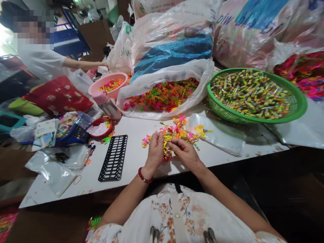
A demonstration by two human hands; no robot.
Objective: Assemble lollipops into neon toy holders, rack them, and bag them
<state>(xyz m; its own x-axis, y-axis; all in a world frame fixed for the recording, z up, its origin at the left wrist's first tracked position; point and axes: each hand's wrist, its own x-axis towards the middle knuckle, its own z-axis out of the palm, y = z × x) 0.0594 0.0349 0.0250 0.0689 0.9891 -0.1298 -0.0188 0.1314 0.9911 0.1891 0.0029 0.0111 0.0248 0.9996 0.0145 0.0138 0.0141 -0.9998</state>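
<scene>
My left hand (pixel 155 150) is closed around several small yellow plastic pieces (pixel 167 138), which stick out between its thumb and fingers. Close beside it, my right hand (pixel 186 154) has its thumb and fingertips pinched together at those pieces; what it grips is too small to make out. Just beyond both hands lies a loose pile of pink, yellow and orange plastic pieces (pixel 180 125) on the white table (pixel 141 130). A clear plastic bag (pixel 222 136) lies flat to the right, with a few yellow pieces (pixel 201 131) on it.
A black slotted rack (pixel 113 158) lies left of my hands. Behind are an open sack of colourful pieces (pixel 162 96), a green basket (pixel 257 119) of small striped items, a pink basin (pixel 118 88) and a flask (pixel 110 108). Another person's arm (pixel 83 64) reaches in at the far left.
</scene>
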